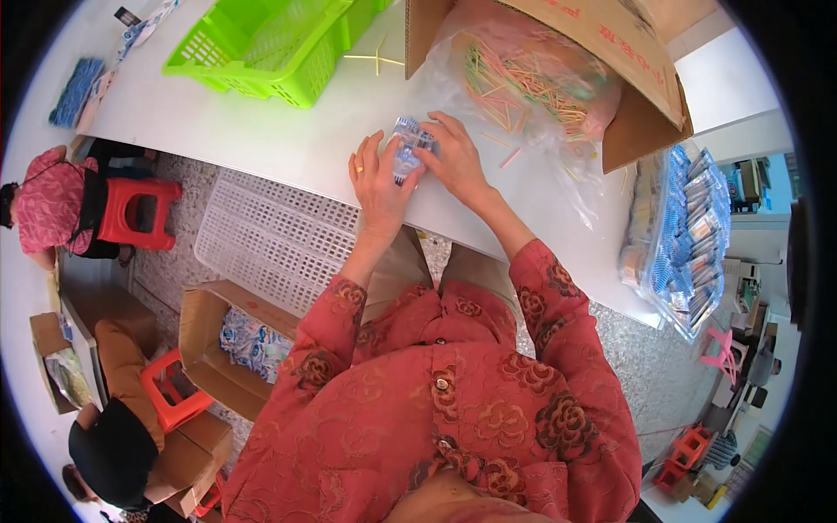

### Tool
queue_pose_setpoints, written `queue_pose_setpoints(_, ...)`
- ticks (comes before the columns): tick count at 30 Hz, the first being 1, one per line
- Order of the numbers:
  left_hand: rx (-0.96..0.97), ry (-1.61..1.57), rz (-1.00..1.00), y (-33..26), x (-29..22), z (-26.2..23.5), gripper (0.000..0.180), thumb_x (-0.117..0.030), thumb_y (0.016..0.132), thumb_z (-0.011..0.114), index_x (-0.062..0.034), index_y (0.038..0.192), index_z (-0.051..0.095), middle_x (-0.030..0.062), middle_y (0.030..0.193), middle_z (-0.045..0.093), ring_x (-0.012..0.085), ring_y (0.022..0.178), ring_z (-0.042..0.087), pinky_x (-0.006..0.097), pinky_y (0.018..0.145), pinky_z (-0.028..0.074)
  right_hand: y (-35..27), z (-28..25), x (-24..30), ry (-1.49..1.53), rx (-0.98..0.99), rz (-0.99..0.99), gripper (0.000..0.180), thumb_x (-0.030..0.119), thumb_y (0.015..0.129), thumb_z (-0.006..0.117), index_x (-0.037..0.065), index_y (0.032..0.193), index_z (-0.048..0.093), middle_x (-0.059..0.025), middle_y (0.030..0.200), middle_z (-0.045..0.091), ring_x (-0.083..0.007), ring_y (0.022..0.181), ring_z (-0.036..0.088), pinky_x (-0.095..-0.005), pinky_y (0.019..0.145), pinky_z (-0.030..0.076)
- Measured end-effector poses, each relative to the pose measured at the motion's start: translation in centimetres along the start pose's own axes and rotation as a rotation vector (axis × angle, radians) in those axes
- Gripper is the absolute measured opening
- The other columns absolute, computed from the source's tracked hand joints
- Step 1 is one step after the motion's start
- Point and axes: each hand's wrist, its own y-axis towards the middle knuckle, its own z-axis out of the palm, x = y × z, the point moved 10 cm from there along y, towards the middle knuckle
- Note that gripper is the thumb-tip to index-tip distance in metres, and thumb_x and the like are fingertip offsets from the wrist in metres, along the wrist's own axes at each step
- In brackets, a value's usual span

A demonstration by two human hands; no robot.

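Two-handed job over here: left hand [381,185] and right hand [458,159] are both gripping a blue-white packet [406,159], green basket [292,83] sitting at its ten o'clock.

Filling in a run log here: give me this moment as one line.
left hand: holding small blue-and-white packet | right hand: touching same packet | ahead: bright-green plastic basket, brown cardboard box

Bright, diffuse light; strong fisheye bending, corners black.

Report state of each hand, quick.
Left hand: loosely curled at blue-white packet; grip can't be told.
Right hand: thumb on packet; grip can't be told.
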Motion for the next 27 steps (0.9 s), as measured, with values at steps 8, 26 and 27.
queue_pose_setpoints(8,-0.019,-0.029,0.04,0.2,-0.9,-0.3,0.05,-0.014,0.06,0.08,-0.0056,0.106,0.062,0.0093,0.108,0.057,0.0294,0.104,0.05,0.042,0.096,0.035,0.8,-1.6,-1.3,0.267,-0.161,0.093,0.027,0.008,0.071,0.07,0.002,0.095,0.061,-0.017,0.111,0.057,-0.035,0.107,0.052,-0.0404,0.09,0.043)
queue_pose_setpoints(26,0.43,-0.887,-0.312,0.2,-4.0,0.6,0.01,-0.008,0.082,0.068,0.0007,0.08,0.065,-0.0033,0.066,0.055,0.0028,0.06,0.044,0.021,0.053,0.036,-1.5,-10.4,5.1,0.326,0.24,0.018,0.024,0.022,0.081,0.065,-0.001,0.077,0.06,-0.0143,0.068,0.057,-0.0315,0.063,0.053,-0.0396,0.058,0.04)
queue_pose_setpoints(27,0.462,-0.902,-0.322,0.1,-4.8,0.8,0.009,-0.008,0.082,0.068,0.0008,0.079,0.065,-0.0029,0.066,0.055,0.0029,0.06,0.044,0.021,0.053,0.036,-1.8,-11.0,5.2,0.281,0.245,0.017,0.021,0.019,0.081,0.066,-0.001,0.081,0.061,-0.0136,0.07,0.057,-0.0289,0.063,0.053,-0.038,0.058,0.041)
